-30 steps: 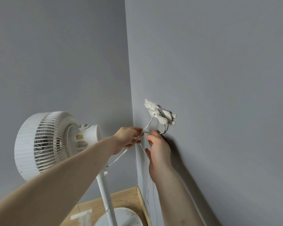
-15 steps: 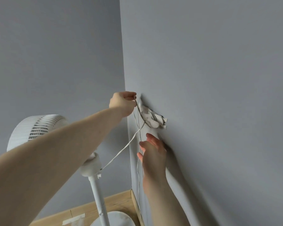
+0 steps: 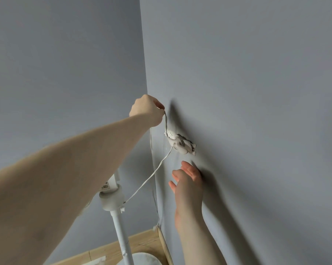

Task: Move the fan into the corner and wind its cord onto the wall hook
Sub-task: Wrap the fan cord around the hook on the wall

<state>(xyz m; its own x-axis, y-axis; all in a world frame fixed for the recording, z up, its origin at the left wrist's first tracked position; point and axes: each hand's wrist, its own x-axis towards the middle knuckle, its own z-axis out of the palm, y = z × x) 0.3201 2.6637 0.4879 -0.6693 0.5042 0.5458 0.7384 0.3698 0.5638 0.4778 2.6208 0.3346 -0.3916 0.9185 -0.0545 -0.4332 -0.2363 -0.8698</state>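
A white wall hook [image 3: 181,145] with several cord turns on it sticks out of the grey right wall near the corner. My left hand [image 3: 147,110] is raised above and left of the hook and pinches the white cord [image 3: 166,123], which runs down to the hook. Another stretch of cord [image 3: 151,176] sags from the hook to the white fan [image 3: 111,197], whose neck and pole stand in the corner; my left forearm hides its head. My right hand [image 3: 188,180] is open, fingers straight, just below the hook beside the wall.
Two grey walls meet in a corner [image 3: 148,131]. A wooden floor [image 3: 142,243] and skirting board [image 3: 164,245] show at the bottom, with the fan's round white base [image 3: 142,260] on the floor. A thin cord hangs down along the corner.
My left hand has risen from below the hook to above it, pulling the cord up over the hook. My right hand let go and dropped slightly, open. The view tilted upward.
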